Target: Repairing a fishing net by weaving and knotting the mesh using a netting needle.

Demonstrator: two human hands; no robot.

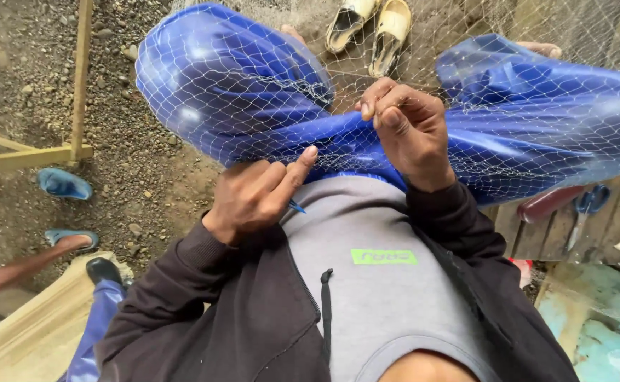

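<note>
- Closest to the camera is the person's chest, in a grey top (pixel 377 283) under a dark zip jacket (pixel 253 318).
- The left hand (pixel 257 192) is curled into a loose fist just above the jacket. Its thumb sticks up and touches the net. A small blue tool tip (pixel 296 206) pokes out from under the fist.
- The right hand (pixel 409 127) is held higher, beside the left. Its fingers are pressed together and pinch a bit of the thin white net (pixel 253 78).
- The net lies spread over both knees, which are in shiny blue trousers (pixel 536 106). It hangs between the knees, where the two hands meet.
- Two pale sandals (pixel 370 25) sit on the ground past the knees, side by side.
- On the right, blue-handled scissors (pixel 584 212) lie on wooden planks, near a dark red handle (pixel 550 203).
- On the left is stony dirt (pixel 27 56) with a yellow wooden frame (pixel 76 85).
- A blue shoe (pixel 64 184) lies near that frame.
- Another person's foot in a blue sandal (pixel 73 238) shows at the left edge, well apart from the hands.
</note>
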